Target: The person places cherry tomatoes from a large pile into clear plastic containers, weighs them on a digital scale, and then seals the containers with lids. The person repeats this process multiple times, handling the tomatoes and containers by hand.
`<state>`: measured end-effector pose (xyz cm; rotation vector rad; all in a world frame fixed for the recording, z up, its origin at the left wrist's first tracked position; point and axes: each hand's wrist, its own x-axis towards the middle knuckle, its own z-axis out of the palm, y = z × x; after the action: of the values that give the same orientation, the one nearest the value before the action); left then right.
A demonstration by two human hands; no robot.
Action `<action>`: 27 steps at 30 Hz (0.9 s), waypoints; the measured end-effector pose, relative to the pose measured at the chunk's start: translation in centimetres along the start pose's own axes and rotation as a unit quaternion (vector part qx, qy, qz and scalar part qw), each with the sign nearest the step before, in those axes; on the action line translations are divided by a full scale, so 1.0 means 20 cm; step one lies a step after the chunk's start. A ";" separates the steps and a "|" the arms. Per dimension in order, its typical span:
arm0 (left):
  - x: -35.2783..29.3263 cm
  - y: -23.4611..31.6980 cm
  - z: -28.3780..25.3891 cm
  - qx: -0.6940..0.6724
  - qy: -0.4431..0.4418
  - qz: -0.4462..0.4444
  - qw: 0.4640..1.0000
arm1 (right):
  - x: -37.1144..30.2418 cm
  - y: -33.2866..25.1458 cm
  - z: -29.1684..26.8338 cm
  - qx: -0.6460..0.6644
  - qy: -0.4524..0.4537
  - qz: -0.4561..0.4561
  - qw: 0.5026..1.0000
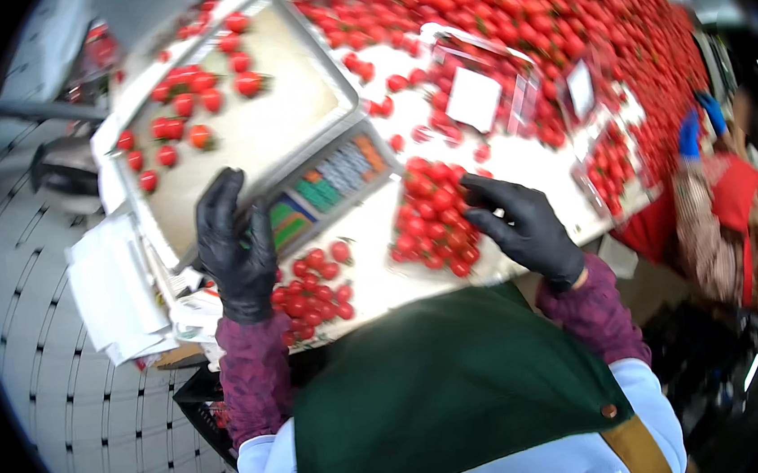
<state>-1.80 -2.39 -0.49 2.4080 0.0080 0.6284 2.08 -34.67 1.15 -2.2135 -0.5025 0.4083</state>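
Observation:
Both my hands wear black gloves. My left hand (pixel 238 249) is raised over the near left corner of the white tray (pixel 299 90), its fingers apart and nothing visible in them. Curved and spread, the fingers of my right hand (pixel 527 228) are at the right side of a pack of cherry tomatoes (pixel 431 218); whether they touch it I cannot tell. Close in front of me, between the hands, lies a group of loose cherry tomatoes (pixel 317 296). Several tomatoes (pixel 195 90) with green stems are scattered inside the tray.
Beside the tray runs a grey strip of coloured pieces (pixel 329 182). A huge tomato heap (pixel 548 5) covers the far right, with clear packs (pixel 497 91) before it. White papers (pixel 117 286) lie left. At right, a person in a red apron (pixel 741 196) reaches with blue gloves.

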 end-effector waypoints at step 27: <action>0.30 -0.43 -0.23 0.123 -0.173 -0.146 0.966 | 1.14 -0.55 0.33 -0.264 -0.113 -0.204 0.936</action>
<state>2.68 8.12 0.20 2.6545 0.3049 0.0688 16.63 -12.91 2.77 -2.4857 -1.2993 0.3296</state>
